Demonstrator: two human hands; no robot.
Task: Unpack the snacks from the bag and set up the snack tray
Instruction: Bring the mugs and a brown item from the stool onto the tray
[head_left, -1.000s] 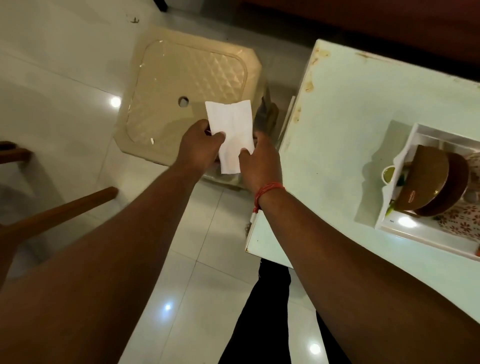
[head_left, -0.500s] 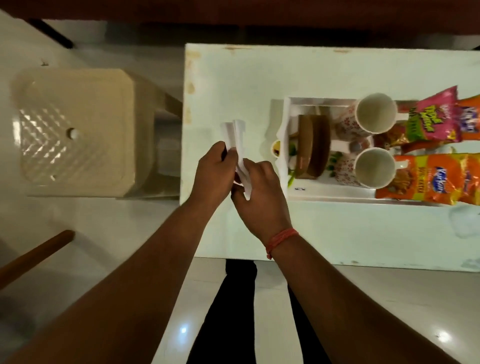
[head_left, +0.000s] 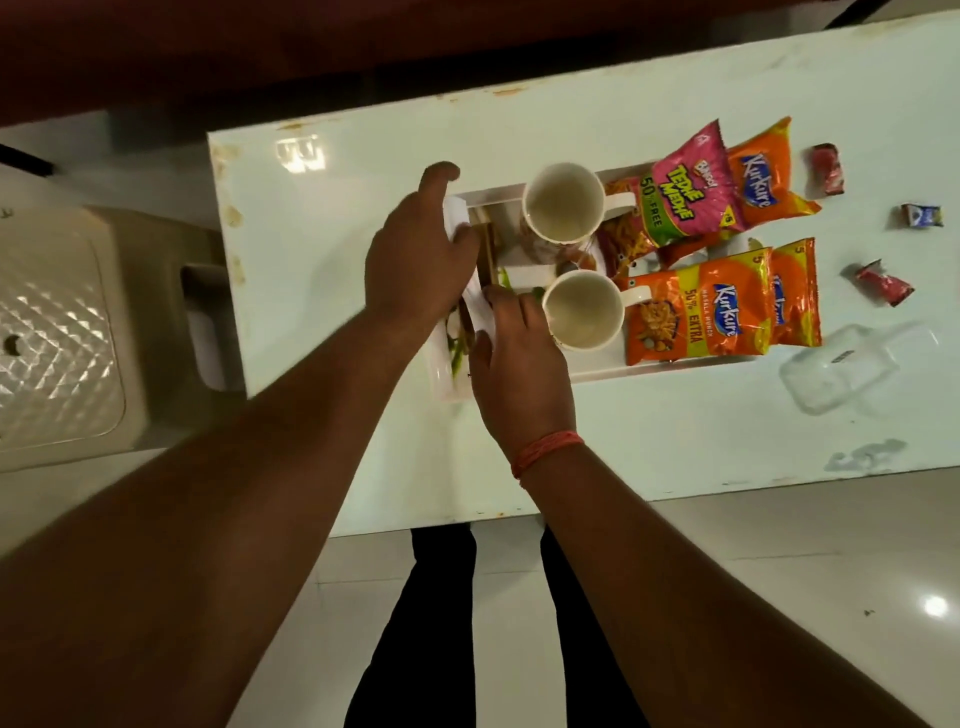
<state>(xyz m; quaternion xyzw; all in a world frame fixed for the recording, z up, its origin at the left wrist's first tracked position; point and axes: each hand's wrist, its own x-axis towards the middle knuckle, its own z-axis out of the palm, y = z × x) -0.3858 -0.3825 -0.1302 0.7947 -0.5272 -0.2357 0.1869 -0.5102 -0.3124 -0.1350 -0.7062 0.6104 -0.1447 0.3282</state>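
Note:
My left hand (head_left: 415, 254) and my right hand (head_left: 519, 374) together hold a folded white napkin (head_left: 479, 314) at the left end of the white snack tray (head_left: 597, 372). The napkin lies against brown plates (head_left: 488, 249) standing on edge there. Two empty mugs (head_left: 563, 202) (head_left: 582, 309) stand in the middle of the tray. A pink snack packet (head_left: 680, 192) and orange Kurkure packets (head_left: 696, 312) (head_left: 763, 176) fill its right end. My hands hide most of the napkin.
The tray sits on a white table (head_left: 322, 234). Right of the tray lie three small wrappers (head_left: 828, 169) (head_left: 922, 215) (head_left: 883, 283) and a clear plastic container (head_left: 841, 364). A beige plastic stool (head_left: 52, 332) stands left of the table.
The napkin was folded between both hands beside the stool, then carried right over the table. Both hands now hold it down at the tray's left end.

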